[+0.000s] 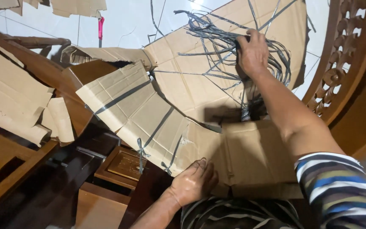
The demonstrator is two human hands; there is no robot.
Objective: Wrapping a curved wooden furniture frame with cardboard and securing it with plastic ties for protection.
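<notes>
The right hand (pixel 253 53) reaches far forward and its fingers (pixel 244 42) curl shut around a tangled bundle of grey plastic packing straps (pixel 217 46). The bundle lies on top of a large flattened sheet of brown corrugated cardboard (pixel 191 91), fanning out to the left of the fingers and looping round behind the hand to its right; a few strands trail down below the wrist. The straps pass under the palm, so the thumb's hold cannot be seen.

The left hand (pixel 193 182) lies palm down, close to the body, its fingers (pixel 204 167) held together and pressed flat on the near edge of a second brown cardboard sheet (pixel 149 114), creased and crossed by dark grey tape lines. No strap sits under these fingers; two short knotted grey strap ends (pixel 140 148) lie just to their left on the same sheet.

Both sheets overlap in the middle, spread across dark brown wooden furniture (pixel 30 169). Smaller torn pieces of brown cardboard (pixel 13 101) rest on the wood at the left. A carved wooden panel with scrollwork (pixel 339 55) curves along the right side. White tiled floor (pixel 123 21) shows beyond the cardboard, with a small pink strip (pixel 101 26) lying on it. A striped sleeve (pixel 339 186) covers the right upper arm.
</notes>
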